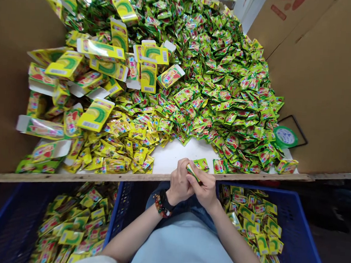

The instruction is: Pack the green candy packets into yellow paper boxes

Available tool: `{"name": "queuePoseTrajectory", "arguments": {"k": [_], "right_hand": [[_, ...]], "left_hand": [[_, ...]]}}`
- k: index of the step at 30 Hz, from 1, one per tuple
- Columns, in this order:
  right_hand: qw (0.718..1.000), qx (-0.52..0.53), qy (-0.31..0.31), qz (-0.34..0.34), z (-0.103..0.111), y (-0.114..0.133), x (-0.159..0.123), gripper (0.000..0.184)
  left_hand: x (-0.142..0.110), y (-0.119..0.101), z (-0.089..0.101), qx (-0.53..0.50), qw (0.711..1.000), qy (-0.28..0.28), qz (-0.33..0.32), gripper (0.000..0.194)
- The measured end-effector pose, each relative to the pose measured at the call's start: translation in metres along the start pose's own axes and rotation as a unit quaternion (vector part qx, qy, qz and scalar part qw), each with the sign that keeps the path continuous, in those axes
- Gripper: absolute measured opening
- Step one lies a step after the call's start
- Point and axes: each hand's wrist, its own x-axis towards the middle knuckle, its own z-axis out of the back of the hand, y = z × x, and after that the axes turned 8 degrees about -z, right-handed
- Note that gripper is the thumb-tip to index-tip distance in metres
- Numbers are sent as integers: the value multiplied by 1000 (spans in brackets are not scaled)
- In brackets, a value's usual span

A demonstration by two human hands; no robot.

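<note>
My left hand (180, 182) and my right hand (205, 189) meet at the table's front edge, with their fingers closed around a small green-and-yellow carton (193, 171). Fingers cover most of it. Just behind it, on the white tabletop (186, 150), lies a green packet (202, 164), partly hidden by my right hand. Another green packet (218, 165) rests to the right. Nearest to my left hand is a spread of small yellow packets (139, 155). Green packets (226, 95) are heaped behind and to the right. Unfilled-looking yellow cartons (96, 114), some with raised flaps, are piled on the left.
Cardboard walls (323, 85) flank the heap. A green tape roll (285, 137) leans at the right. Along the front runs a wooden edge (94, 176). Below it, blue crates (303, 224) hold many yellow-green cartons (71, 236) on both sides of my lap.
</note>
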Motion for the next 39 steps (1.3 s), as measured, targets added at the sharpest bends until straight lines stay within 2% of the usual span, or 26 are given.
{"name": "queuePoseTrajectory", "arguments": {"k": [2,4,10,12,14,18,20,23,25,26,27,28,29,31,33,36,37,39], "right_hand": [[999,-10,-9,46,1,-3,-2,41],[998,-7,-16,60,3,-2,-5,41],[998,11,-26,-61,8,11,-9,30],[999,3,-3,-42,6,12,-7,29],[999,-36,24,3,1,12,-4,34],[989,-121,42,68,-4,14,-5,43],[986,-145,51,65,13,15,-12,44],[965,-255,48,-28,69,11,-34,43],[911,-393,31,-124,110,3,-48,36],[886,-440,15,-146,124,-2,-51,31],[875,-459,10,-153,133,-6,-51,29],[879,-454,10,-146,134,-10,-48,29],[893,-431,18,-129,129,-13,-40,30],[920,-379,37,-94,102,-16,-17,33],[910,-396,51,-113,67,-14,9,32],[878,-432,67,-195,29,-12,37,39],[882,-413,70,-213,23,-13,42,43],[911,-339,72,-223,18,-16,47,42]], "left_hand": [[-1,0,1,0,1000,5,-18,46],[-2,-1,1,-5,999,17,-31,46],[-5,-1,-3,-27,997,19,-73,54],[-4,0,-4,-40,996,1,-82,52],[-4,-1,-4,-64,996,-14,-66,47],[-2,-5,1,-102,994,-7,-36,42],[4,-3,11,-112,991,53,-43,49],[25,17,41,-52,987,150,-30,70],[44,43,65,68,990,120,32,58],[54,59,77,141,983,98,68,50],[64,75,87,200,970,98,93,45],[74,91,95,239,959,112,104,42],[82,104,101,260,951,131,104,36],[97,123,108,265,946,168,84,26],[105,128,112,243,952,181,50,21],[104,116,114,175,972,159,11,19],[101,109,113,145,978,149,10,20],[91,95,109,87,987,128,31,22]]}}
